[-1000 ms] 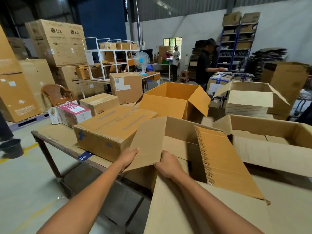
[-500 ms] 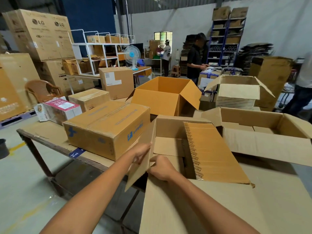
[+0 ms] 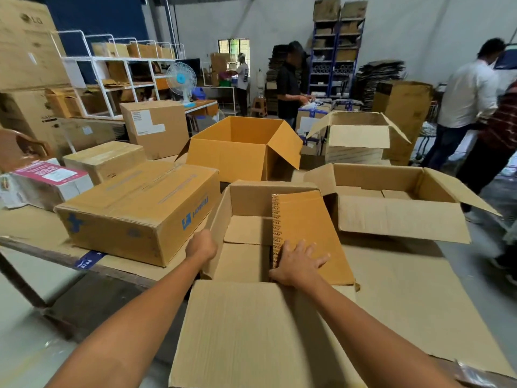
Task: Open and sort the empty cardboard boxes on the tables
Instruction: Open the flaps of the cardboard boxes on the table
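An open brown cardboard box (image 3: 253,198) stands on the table right in front of me, its near flap (image 3: 251,331) hanging toward me. My left hand (image 3: 202,245) grips the box's left flap, now folded down along the outside. My right hand (image 3: 298,264) lies flat with spread fingers on the right flap (image 3: 307,219), which has printed lettering along its edge and leans over the opening. Inside, only the bottom flaps show.
A sealed box with blue print (image 3: 140,208) sits close on the left. Open boxes stand behind: an orange one (image 3: 240,147), a wide one (image 3: 391,203) at right, another (image 3: 358,138) farther back. The table edge (image 3: 42,247) runs left. People work at the right and back.
The left flap has swung from upright down to the outside under my left hand. My right hand left the front edge and now presses on the right flap.
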{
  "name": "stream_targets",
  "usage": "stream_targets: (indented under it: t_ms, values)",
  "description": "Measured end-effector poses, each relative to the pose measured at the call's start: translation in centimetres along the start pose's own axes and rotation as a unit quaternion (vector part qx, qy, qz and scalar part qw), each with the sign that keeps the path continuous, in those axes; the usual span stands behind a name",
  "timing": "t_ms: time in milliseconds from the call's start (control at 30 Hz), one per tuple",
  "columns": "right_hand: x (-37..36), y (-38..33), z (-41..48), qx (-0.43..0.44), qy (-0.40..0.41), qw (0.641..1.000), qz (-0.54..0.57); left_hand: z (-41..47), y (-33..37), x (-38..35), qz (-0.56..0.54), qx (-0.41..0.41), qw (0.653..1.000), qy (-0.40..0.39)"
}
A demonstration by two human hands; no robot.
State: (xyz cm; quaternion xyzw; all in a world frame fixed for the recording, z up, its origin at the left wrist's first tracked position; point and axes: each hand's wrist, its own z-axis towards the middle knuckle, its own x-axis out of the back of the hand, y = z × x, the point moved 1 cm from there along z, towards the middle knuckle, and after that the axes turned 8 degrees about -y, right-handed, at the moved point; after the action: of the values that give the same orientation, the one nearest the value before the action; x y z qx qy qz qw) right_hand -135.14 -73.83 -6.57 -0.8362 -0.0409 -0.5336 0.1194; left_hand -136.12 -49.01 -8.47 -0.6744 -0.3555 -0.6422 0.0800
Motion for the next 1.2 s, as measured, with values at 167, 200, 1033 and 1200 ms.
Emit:
stream_targets:
  t_ms: [167, 200, 1033, 1200]
  values:
    - [3.6, -1.8, -1.3, 0.036, 0.076, 0.988, 0.13, -0.4, 0.1, -0.4, 0.02, -0.013, 1.0, 0.004]
    - [5.3, -1.8, -2.0, 0.062, 0.113, 0.977, 0.172, -0.4, -0.2, -0.4, 0.014, -0.015, 1.0, 0.008]
    - [-1.3, 17.6, -1.1, -0.163, 0.05, 0.946, 0.275, -11.5, 20.5, -8.3, -0.33, -0.162, 0.89, -0.27]
    - [-4.2, 15.0, -1.9, -0.061, -0.013, 0.925, 0.376, -11.8, 19.6, -8.3, -0.354, -0.17, 0.883, -0.255]
